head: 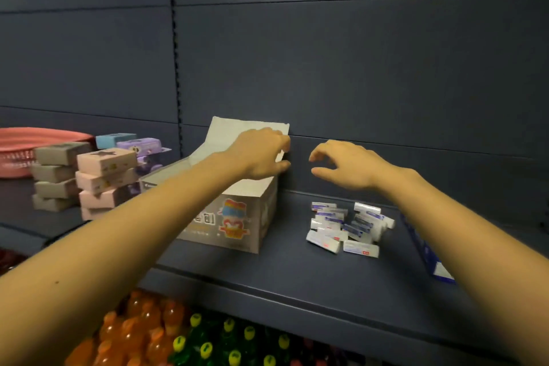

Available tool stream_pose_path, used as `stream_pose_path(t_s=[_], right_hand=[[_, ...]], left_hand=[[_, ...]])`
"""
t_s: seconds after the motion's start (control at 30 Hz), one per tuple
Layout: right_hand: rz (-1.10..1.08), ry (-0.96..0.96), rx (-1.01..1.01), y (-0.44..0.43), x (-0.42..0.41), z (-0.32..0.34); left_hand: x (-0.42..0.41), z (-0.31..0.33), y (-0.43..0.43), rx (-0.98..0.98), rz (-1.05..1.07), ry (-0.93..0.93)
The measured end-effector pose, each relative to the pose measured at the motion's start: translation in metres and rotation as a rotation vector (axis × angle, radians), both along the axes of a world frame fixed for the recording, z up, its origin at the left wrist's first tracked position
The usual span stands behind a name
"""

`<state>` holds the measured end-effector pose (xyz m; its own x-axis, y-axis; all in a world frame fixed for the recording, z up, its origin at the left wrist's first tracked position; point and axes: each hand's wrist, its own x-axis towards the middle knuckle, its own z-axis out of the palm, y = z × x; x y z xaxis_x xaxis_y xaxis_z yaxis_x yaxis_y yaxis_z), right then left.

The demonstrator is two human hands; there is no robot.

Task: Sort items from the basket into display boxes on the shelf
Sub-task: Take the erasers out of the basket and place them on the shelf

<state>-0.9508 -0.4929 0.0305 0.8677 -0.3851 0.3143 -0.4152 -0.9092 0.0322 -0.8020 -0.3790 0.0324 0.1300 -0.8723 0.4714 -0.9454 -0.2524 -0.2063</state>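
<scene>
The fingers [280, 140] of my left hand [261, 154] curl round the right edge of the white flap [225, 131], which stands up at the back of the grey cardboard display box [252, 217]; thumb and fingers pinch it there. My right hand [347, 163] hangs just beside it, its fingers [322, 149] loosely bent and spread, holding nothing, close to the back wall.

The heap of small white-and-blue packets [344, 229] lies on the dark shelf [297, 273] below my right hand and towards me, so that hand is much the nearer to them, and the box mouth is just to their left. The packets point every way, so the heap has no one long axis; the box itself runs slantwise, its near corner towards me. I judge the coming move to be a short reach down and then a carry leftwards over the box wall.

The pink plastic basket [17, 154] sits well apart at the far left, behind stacks of small pink, grey, purple and blue cartons [104, 175]. A blue carton [427, 249] lies at the right by my forearm. Orange and green bottles [178, 336] stand on the level below.

The box front carries a bright cartoon figure and large characters, half hidden by my arm; I cannot read them. The packets' print is too small.
</scene>
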Motion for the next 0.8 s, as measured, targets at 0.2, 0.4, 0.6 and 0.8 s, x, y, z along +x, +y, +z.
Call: stream_pose_path(t_s=[0.2, 0.4, 0.6, 0.8], right_hand=[[0.204, -0.066, 0.022, 0.058, 0.078, 0.014], [0.318, -0.045, -0.003, 0.118, 0.158, 0.012], [0.396, -0.025, 0.007, 0.191, 0.249, 0.015], [0.442, -0.017, 0.005, 0.269, 0.342, 0.020]], left_hand=[[0.063, 0.008, 0.087, -0.105, 0.251, 0.010], [0.126, 0.003, 0.178, -0.073, 0.464, 0.064], [0.208, 0.001, 0.270, -0.069, 0.597, 0.090], [0.285, 0.000, 0.360, -0.030, 0.676, 0.096]])
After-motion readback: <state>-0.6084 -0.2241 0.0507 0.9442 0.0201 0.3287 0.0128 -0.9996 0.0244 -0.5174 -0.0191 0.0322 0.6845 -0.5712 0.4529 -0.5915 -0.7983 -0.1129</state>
